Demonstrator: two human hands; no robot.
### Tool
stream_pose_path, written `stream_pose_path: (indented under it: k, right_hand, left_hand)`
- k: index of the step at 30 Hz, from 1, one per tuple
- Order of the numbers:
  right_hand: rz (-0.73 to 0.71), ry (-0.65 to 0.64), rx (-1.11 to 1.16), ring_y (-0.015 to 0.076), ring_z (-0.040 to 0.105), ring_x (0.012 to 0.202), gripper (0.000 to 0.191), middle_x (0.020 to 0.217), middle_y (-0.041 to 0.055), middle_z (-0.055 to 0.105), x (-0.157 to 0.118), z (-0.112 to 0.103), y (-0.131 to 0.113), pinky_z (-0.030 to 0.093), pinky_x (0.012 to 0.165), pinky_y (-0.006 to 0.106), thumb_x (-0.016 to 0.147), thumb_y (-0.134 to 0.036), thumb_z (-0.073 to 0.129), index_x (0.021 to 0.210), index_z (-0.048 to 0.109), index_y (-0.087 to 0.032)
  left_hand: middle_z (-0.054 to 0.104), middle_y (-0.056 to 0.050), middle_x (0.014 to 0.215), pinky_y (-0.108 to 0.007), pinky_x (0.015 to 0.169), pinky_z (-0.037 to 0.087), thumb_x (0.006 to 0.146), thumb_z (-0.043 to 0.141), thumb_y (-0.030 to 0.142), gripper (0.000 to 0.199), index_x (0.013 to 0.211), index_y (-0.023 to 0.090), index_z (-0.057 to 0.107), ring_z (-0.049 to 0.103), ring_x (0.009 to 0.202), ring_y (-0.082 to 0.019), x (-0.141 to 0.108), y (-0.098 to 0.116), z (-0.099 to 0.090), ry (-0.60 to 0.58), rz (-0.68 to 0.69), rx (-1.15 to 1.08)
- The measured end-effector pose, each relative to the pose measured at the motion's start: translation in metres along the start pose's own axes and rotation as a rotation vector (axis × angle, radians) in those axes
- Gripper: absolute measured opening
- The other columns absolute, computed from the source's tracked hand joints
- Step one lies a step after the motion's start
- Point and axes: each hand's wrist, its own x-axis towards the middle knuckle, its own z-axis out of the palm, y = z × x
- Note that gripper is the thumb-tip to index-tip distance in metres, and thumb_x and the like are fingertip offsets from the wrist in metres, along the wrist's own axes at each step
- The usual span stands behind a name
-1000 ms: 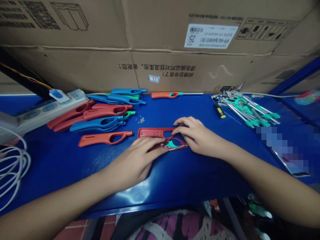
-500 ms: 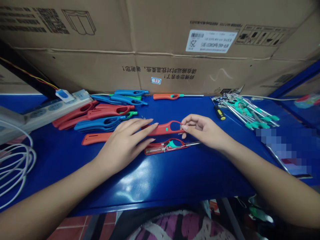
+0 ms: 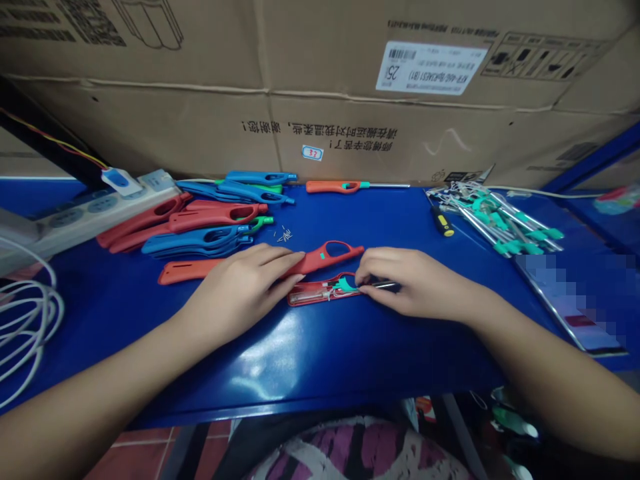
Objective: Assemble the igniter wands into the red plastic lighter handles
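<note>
My left hand [image 3: 255, 280] is closed over a red lighter casing half [image 3: 316, 260] that has a small green patch and an oval finger opening. An orange-red casing piece [image 3: 185, 271] sticks out to the left from under the same hand. Just in front lies an open red lighter half [image 3: 295, 299], with a clear tube, wires and a green trigger [image 3: 344, 285] inside it. My right hand [image 3: 420, 280] pinches this open half at its nozzle end, where a metal rod shows partly behind the fingers.
Blue casings [image 3: 200, 241] and red casings [image 3: 215, 217] are stacked at left beside a power strip [image 3: 100, 203]. Small screws [image 3: 284, 235] lie near them. An orange lighter [image 3: 333, 187], a screwdriver [image 3: 442, 223] and metal rods with green parts [image 3: 500, 223] lie along the back.
My right hand has left the tip of the upper red casing and moved down to the open half's nozzle end. That upper casing now slants up to the right. The screws have come into fuller view.
</note>
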Motion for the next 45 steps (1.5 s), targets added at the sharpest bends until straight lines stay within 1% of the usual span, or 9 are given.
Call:
stream_pose_path:
  k: [3,7,10,14,17,20,23,35,45]
  right_hand:
    - [0.012,-0.056,-0.005,0.0149,0.062,0.087,0.010,0.099,0.0024,0.066,-0.001,0.005,-0.002,0.044,0.075,0.028,0.100,-0.020,0.052,0.100,0.062,-0.020]
    - [0.023,-0.052,-0.005,0.0148,0.062,0.085,0.011,0.099,0.0030,0.068,0.000,0.008,0.000,0.044,0.072,0.027,0.100,-0.022,0.052,0.101,0.064,-0.020]
    - [0.030,-0.043,-0.002,0.0141,0.061,0.081,0.010,0.098,0.0033,0.067,0.001,0.009,0.001,0.043,0.069,0.026,0.098,-0.020,0.054,0.100,0.064,-0.019]
    - [0.039,-0.045,0.014,0.0142,0.060,0.082,0.009,0.097,0.0030,0.067,0.002,0.009,0.001,0.043,0.070,0.026,0.098,-0.020,0.055,0.100,0.063,-0.019]
    - [0.038,-0.056,0.014,0.0149,0.061,0.085,0.010,0.100,0.0033,0.067,0.002,0.008,0.000,0.044,0.074,0.027,0.099,-0.021,0.053,0.101,0.063,-0.019]
    - [0.041,-0.070,0.014,0.0158,0.062,0.090,0.012,0.103,0.0040,0.067,0.002,0.007,-0.001,0.045,0.077,0.028,0.100,-0.020,0.052,0.103,0.063,-0.019]
    - [0.050,-0.075,0.019,0.0162,0.062,0.090,0.012,0.103,0.0046,0.067,0.002,0.007,-0.002,0.046,0.076,0.028,0.099,-0.018,0.051,0.102,0.063,-0.019]
    - [0.054,-0.089,0.016,0.0175,0.063,0.095,0.013,0.108,0.0052,0.067,0.003,0.005,-0.003,0.047,0.078,0.029,0.099,-0.018,0.052,0.104,0.063,-0.021]
    - [0.029,-0.127,-0.077,0.0182,0.063,0.093,0.015,0.104,0.0058,0.066,0.003,0.005,-0.006,0.047,0.078,0.030,0.101,-0.019,0.049,0.104,0.064,-0.019]
  left_hand:
    - [0.074,-0.012,0.113,-0.044,0.087,0.058,0.101,0.053,0.032,0.032,0.119,0.012,0.069,0.069,0.099,-0.027,0.001,0.000,0.000,-0.027,-0.009,-0.002]
    - [0.074,-0.011,0.110,-0.043,0.087,0.057,0.102,0.051,0.035,0.033,0.120,0.013,0.069,0.068,0.099,-0.027,0.001,0.001,0.002,-0.090,-0.040,-0.012]
    - [0.072,-0.010,0.115,-0.043,0.089,0.057,0.102,0.050,0.034,0.034,0.123,0.015,0.068,0.066,0.103,-0.027,0.000,0.002,0.007,-0.133,-0.049,-0.038]
    - [0.069,-0.012,0.123,-0.043,0.097,0.053,0.103,0.049,0.030,0.034,0.129,0.014,0.065,0.063,0.111,-0.027,0.001,0.003,0.012,-0.106,-0.057,-0.096]
    - [0.065,-0.012,0.129,-0.042,0.099,0.051,0.103,0.049,0.026,0.034,0.132,0.017,0.063,0.060,0.116,-0.026,0.002,0.008,0.010,-0.071,0.020,-0.156]
    - [0.062,-0.010,0.133,-0.041,0.098,0.050,0.102,0.050,0.023,0.032,0.132,0.021,0.062,0.059,0.117,-0.025,0.002,0.015,0.010,-0.128,0.130,-0.200]
    - [0.061,-0.011,0.135,-0.044,0.100,0.048,0.101,0.052,0.023,0.034,0.134,0.022,0.060,0.057,0.121,-0.027,0.000,0.020,0.013,-0.173,0.164,-0.190]
    - [0.062,-0.011,0.133,-0.044,0.104,0.045,0.102,0.047,0.017,0.036,0.134,0.022,0.061,0.054,0.124,-0.026,-0.003,0.029,0.022,-0.194,0.089,-0.287]
    - [0.063,-0.010,0.131,-0.043,0.105,0.043,0.102,0.047,0.015,0.034,0.132,0.020,0.059,0.054,0.124,-0.025,-0.003,0.029,0.026,-0.190,0.095,-0.286]
